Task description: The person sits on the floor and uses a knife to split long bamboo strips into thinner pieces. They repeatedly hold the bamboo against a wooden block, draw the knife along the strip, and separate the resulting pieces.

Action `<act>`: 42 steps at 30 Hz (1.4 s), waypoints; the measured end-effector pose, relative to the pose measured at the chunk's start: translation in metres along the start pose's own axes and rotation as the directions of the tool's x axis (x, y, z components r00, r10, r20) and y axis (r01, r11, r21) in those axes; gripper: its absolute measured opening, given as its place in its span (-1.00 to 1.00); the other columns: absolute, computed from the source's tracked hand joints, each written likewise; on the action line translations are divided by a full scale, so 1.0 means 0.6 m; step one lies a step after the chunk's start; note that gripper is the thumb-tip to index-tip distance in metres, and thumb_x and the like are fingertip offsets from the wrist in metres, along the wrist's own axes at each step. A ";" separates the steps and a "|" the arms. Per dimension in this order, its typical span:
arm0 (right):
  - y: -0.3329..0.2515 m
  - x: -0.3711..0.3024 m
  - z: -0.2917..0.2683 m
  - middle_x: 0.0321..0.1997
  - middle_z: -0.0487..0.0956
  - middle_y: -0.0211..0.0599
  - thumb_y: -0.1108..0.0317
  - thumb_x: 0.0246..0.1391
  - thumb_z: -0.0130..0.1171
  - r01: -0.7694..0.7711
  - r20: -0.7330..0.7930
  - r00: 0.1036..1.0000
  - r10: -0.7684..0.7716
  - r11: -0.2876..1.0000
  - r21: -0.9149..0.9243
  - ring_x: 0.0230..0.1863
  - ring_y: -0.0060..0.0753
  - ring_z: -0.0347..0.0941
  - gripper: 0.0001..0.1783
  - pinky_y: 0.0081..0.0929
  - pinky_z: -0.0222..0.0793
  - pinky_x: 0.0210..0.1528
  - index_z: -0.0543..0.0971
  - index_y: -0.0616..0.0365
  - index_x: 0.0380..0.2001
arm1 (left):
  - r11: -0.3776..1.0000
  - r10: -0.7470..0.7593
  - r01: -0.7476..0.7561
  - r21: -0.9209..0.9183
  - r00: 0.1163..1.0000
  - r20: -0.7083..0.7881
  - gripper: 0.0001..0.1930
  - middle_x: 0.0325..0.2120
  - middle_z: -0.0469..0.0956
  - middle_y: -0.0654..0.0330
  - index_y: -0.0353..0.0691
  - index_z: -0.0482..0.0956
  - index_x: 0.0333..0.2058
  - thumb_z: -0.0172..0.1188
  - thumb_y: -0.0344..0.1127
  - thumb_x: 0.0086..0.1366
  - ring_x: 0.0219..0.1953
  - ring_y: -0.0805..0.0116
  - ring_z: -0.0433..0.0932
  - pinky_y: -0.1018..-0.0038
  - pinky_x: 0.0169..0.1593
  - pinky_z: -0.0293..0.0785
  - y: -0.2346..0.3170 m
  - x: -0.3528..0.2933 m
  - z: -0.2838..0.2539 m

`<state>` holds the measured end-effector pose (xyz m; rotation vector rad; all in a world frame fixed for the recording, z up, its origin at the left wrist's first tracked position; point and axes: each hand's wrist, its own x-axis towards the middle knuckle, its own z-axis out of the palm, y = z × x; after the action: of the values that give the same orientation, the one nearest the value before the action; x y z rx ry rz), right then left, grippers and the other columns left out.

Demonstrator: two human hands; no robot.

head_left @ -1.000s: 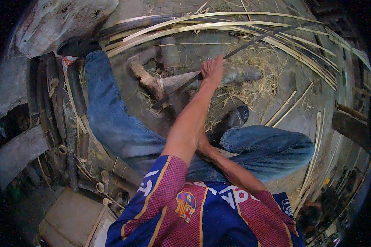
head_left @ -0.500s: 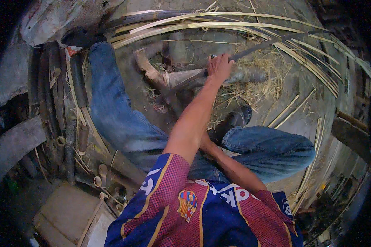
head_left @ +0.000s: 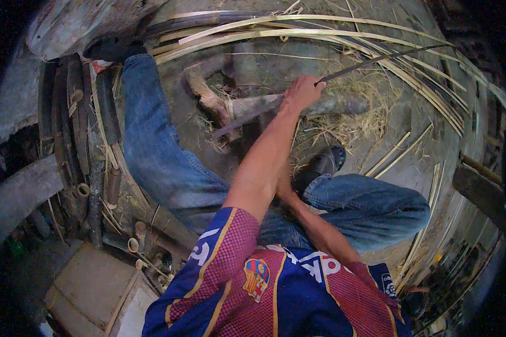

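Closed firmly round a long dark strip with the left hand, knuckles up. Cannot tell the grip of the right hand, mostly hidden behind the left forearm. Strip held aslant above the middle of the floor, one end near the crooked wood, the other stretching to the far right edge over pale strips. Just under the left hand, a log, with shavings along its right side. Legs in jeans folded around all this; dark poles along the floor's left edge, a box at its near left corner.

By the look of it, midway through turning and placing the strip at the log; next, probably calling for a steady left grip and a settled angle.

Compared with half a second ago: strip rolled to a thinner edge on its far half, less blurred; right wrist showing a little higher beside the left forearm.
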<state>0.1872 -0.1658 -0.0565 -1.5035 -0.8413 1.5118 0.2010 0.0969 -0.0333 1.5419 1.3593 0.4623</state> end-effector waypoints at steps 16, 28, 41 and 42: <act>-0.090 -0.047 0.043 0.11 0.53 0.09 0.01 0.19 0.13 0.192 0.272 0.958 -0.095 0.915 -0.356 0.14 0.11 0.45 -0.45 -0.13 0.32 0.19 0.50 0.22 0.08 | 0.995 0.081 -0.078 0.058 0.996 -0.043 -0.59 -0.12 0.57 -0.16 -0.14 0.61 -0.01 0.15 -0.03 0.27 0.00 -0.15 0.52 0.07 0.08 0.44 0.000 -0.022 -0.010; -0.225 0.095 -0.159 -0.56 0.48 -0.27 -0.03 0.23 0.12 0.024 -0.388 0.916 -0.099 0.981 -0.193 -0.57 -0.45 0.44 -0.48 -0.45 0.35 -0.55 0.43 0.16 0.03 | 0.944 0.316 -0.247 0.220 0.870 -0.378 -0.65 -0.16 0.55 -0.11 -0.20 0.58 0.02 0.16 -0.27 0.27 -0.11 -0.06 0.53 0.16 -0.03 0.43 -0.019 -0.239 -0.258; -0.170 0.079 -0.147 -0.56 0.54 0.08 -0.13 0.24 0.03 0.042 -0.017 0.995 -0.103 0.543 -0.838 -0.50 0.17 0.50 -0.40 -0.07 0.39 -0.41 0.53 0.30 -0.47 | 0.897 0.278 -0.197 0.395 0.947 -0.160 -0.57 -0.39 0.47 -0.08 -0.03 0.53 0.09 0.15 -0.44 0.22 -0.34 -0.07 0.49 0.14 -0.22 0.46 -0.169 -0.358 -0.157; -0.175 0.059 -0.122 -0.59 0.53 0.07 -0.13 0.24 0.02 0.146 0.089 0.989 -0.122 0.616 -0.774 -0.52 0.17 0.49 -0.40 -0.07 0.39 -0.42 0.52 0.29 -0.49 | 0.907 0.296 -0.220 0.360 0.940 -0.171 -0.61 -0.40 0.49 -0.14 -0.05 0.55 0.06 0.12 -0.44 0.23 -0.33 -0.12 0.51 0.11 -0.23 0.46 -0.182 -0.351 -0.158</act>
<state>0.2717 -0.0950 0.0174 -1.9563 -1.7500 1.0709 0.0053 -0.0667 -0.0183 2.0187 1.4643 0.6055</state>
